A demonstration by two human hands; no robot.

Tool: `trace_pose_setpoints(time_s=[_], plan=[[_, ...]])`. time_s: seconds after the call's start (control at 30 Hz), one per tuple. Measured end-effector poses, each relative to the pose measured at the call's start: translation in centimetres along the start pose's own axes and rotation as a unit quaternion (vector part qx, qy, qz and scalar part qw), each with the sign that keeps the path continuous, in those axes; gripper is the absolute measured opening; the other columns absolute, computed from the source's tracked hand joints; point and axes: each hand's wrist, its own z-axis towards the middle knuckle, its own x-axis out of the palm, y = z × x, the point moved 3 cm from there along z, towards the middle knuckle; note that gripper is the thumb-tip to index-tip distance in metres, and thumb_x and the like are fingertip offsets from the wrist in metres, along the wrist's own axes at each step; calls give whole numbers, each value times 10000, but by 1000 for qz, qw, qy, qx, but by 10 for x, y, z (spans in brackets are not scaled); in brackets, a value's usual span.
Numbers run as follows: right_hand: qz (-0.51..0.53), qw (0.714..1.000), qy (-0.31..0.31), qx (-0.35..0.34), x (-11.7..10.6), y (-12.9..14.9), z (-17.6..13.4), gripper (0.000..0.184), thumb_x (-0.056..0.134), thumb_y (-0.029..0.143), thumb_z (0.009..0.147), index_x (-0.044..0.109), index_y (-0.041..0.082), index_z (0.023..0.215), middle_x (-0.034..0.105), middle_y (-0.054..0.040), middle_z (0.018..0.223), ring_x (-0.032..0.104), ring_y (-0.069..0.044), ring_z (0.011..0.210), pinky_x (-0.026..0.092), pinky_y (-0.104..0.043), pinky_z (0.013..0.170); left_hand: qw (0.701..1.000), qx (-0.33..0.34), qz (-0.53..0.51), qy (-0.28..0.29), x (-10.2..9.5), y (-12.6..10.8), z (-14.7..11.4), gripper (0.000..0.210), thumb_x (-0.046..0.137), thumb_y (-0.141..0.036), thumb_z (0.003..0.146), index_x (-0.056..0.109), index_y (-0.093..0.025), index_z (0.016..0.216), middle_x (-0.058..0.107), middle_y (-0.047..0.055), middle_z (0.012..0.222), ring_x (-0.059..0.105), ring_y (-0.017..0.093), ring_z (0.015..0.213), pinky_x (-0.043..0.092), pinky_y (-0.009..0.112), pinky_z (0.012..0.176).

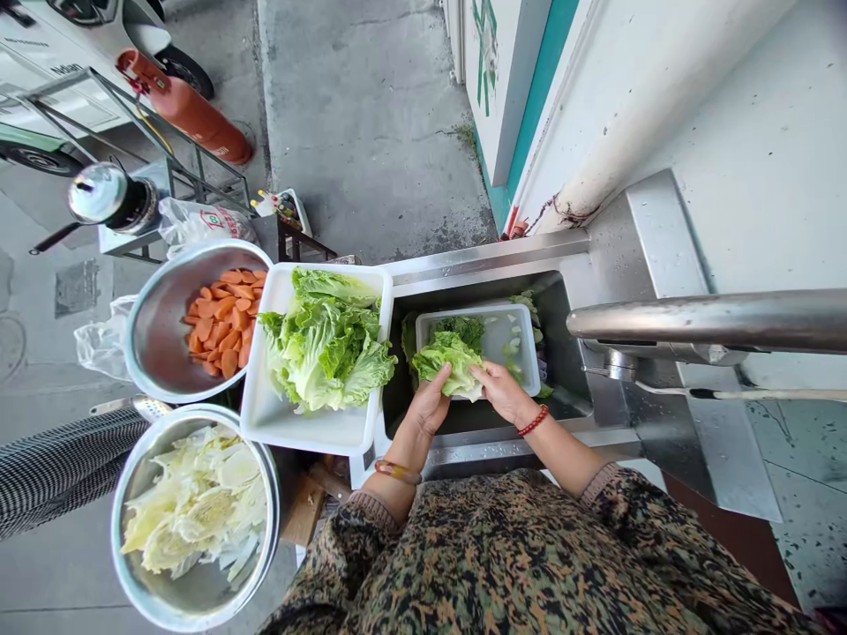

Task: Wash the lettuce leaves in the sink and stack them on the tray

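Both of my hands grip a pale green lettuce leaf (450,360) above the sink. My left hand (430,401) pinches its lower left side, and my right hand (506,391) is closed on its right edge. Beneath the leaf, a white plastic tub (526,348) with water and darker green leaves (467,330) sits in the steel sink (562,384). Small leaf scraps float in that tub. To the left of my hands, a white tray (337,432) holds a heap of lettuce leaves (331,344).
A metal bowl (155,326) of sliced carrots (225,322) and another bowl (123,538) of cut cabbage (198,507) stand at left. A faucet (694,322) reaches in from the right. Beyond are a red gas cylinder (191,110) and a pot (106,198) on a burner.
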Motion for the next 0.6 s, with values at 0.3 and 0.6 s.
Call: trace_pose_setpoints(time_s=[0.3, 0.6], plan=[[-25, 999, 13, -35, 12, 3, -12, 480, 813, 527, 688, 637, 235, 1025, 690, -18, 930, 614, -167, 784, 478, -252, 574, 998, 40, 33, 22, 11, 0, -5, 475, 886, -336, 649, 685, -150, 1037, 741, 83, 1013, 651, 266, 1096, 503, 376, 959], [-216, 963, -140, -76, -54, 13, 21, 429, 711, 599, 728, 663, 216, 913, 645, -8, 718, 595, -180, 660, 481, -296, 569, 998, -18, 54, 0, -11, -5, 1, 431, 767, -374, 809, 634, -247, 1199, 667, 96, 1238, 643, 239, 1111, 483, 337, 923]])
